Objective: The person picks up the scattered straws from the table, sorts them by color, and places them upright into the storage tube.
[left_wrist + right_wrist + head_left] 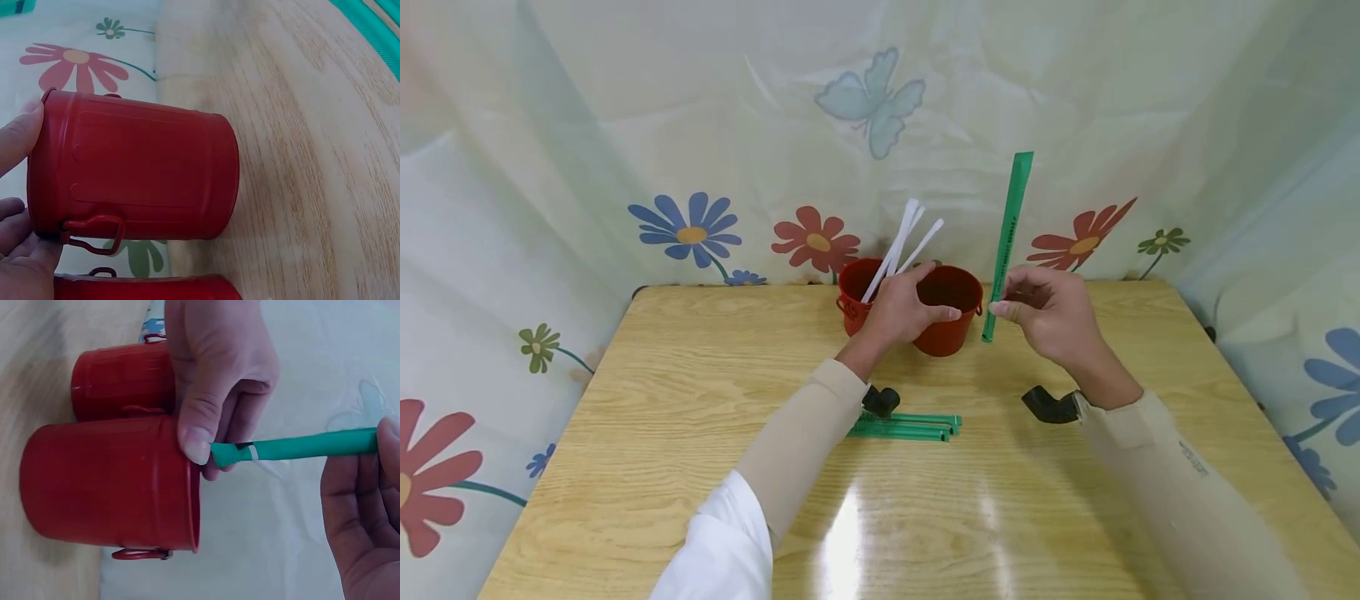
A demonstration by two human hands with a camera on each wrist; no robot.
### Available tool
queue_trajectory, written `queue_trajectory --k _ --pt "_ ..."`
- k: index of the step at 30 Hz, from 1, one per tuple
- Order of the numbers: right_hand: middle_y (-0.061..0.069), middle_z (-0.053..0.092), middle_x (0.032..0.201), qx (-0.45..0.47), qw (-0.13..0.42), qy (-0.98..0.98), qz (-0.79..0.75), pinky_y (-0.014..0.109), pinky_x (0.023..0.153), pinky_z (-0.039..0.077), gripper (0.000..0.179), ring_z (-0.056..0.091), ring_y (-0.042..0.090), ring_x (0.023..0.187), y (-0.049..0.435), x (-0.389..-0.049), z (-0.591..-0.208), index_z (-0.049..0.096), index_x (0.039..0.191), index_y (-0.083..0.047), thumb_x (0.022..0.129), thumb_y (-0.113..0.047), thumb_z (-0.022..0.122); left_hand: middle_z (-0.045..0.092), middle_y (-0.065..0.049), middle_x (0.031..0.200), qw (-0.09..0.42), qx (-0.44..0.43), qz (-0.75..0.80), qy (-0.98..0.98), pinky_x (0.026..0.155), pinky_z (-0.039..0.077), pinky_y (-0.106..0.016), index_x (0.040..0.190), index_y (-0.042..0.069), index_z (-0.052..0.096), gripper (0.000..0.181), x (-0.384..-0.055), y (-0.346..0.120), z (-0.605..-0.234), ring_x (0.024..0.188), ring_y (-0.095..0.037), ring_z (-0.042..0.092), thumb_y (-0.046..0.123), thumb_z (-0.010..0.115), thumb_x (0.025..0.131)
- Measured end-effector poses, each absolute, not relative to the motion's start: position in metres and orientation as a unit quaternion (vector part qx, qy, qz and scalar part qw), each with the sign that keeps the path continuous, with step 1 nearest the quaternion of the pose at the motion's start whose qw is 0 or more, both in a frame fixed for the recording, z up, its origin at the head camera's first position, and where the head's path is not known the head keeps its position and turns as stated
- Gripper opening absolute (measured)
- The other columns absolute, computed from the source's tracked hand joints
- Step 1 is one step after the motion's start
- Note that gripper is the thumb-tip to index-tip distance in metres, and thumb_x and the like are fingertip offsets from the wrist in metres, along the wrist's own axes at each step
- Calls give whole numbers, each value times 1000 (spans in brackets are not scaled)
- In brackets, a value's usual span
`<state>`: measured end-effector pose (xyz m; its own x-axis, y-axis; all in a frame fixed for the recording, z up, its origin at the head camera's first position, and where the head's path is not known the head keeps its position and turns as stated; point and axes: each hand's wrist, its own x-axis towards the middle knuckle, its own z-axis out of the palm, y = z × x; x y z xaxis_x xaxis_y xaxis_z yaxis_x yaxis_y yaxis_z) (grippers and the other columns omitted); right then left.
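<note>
Two small red metal buckets stand side by side on the wooden table. My left hand [904,307] grips the rim of the right-hand red bucket [943,340], thumb on the near side. In the left wrist view that bucket [144,169] shows its ribbed wall and a wire handle. Several slim white paper-wrapped sticks [904,242] stand in the left red bucket [850,287], partly behind my left hand. Just right of the buckets, my right hand [1056,312] pinches a long slim green paper packet [1009,225] near its lower end, holding it nearly upright above the table.
Several more green packets [910,427] lie on the wooden table [700,375] in front of the buckets, partly behind the left forearm. A floral curtain [737,125] hangs behind the table. Black devices [1051,406] sit at both wrists.
</note>
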<state>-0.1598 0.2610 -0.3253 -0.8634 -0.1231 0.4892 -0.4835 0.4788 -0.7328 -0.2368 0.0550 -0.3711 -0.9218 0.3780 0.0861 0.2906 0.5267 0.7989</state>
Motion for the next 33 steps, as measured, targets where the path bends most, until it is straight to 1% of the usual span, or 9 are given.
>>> queue_trajectory --k 7,11,15,18,21,25,27,29,33 --pt "-17 65 76 131 215 -819 516 10 80 56 2 66 1 79 251 -182 -319 73 89 6 90 8 74 57 -9 155 40 197 442 874 108 55 -43 157 10 47 83 -239 56 -371 135 -25 55 33 86 87" --pt "-15 65 77 103 209 -812 536 11 83 57 2 68 2 83 246 -197 -324 73 93 5 92 5 74 57 -9 154 36 202 437 876 109 54 -42 156 10 49 82 -240 55 -370 136 -25 56 34 86 87" --pt "-9 68 80 81 180 -826 528 16 86 59 4 67 4 84 242 -207 -332 74 97 3 93 1 75 57 -9 155 39 206 440 873 111 53 -42 156 9 49 82 -239 54 -371 137 -26 56 33 86 87" --pt "2 72 85 68 157 -851 497 27 92 61 7 67 6 85 239 -214 -337 75 98 2 95 -4 74 55 -9 157 41 207 444 871 113 52 -43 156 8 49 82 -239 55 -371 140 -26 54 33 86 87" --pt "14 73 91 59 144 -874 461 28 88 61 10 66 10 86 235 -219 -341 74 98 3 96 -7 73 54 -9 158 40 206 446 870 113 51 -43 156 8 48 82 -238 55 -372 142 -26 52 33 86 87" --pt "21 73 93 38 129 -886 444 22 64 55 12 67 23 84 231 -221 -345 74 98 3 96 -8 73 53 -9 159 43 204 445 871 112 52 -41 156 9 48 83 -238 54 -372 141 -26 52 33 86 87" --pt "21 74 96 28 119 -890 440 21 57 54 13 69 28 84 230 -221 -347 74 101 3 96 -9 73 52 -9 159 45 204 443 872 111 53 -41 157 9 48 83 -238 54 -372 141 -25 53 34 86 87" --pt "22 75 99 23 111 -895 431 22 55 54 15 72 33 86 230 -222 -348 76 105 2 96 -10 73 53 -9 159 44 204 441 873 110 53 -40 157 10 47 83 -238 54 -372 140 -25 53 34 85 87" --pt "23 77 106 7 109 -906 410 18 62 54 23 75 35 92 231 -220 -347 76 115 4 97 -10 71 54 -9 158 44 204 440 874 110 53 -41 157 11 47 83 -238 54 -372 139 -26 55 34 85 88"
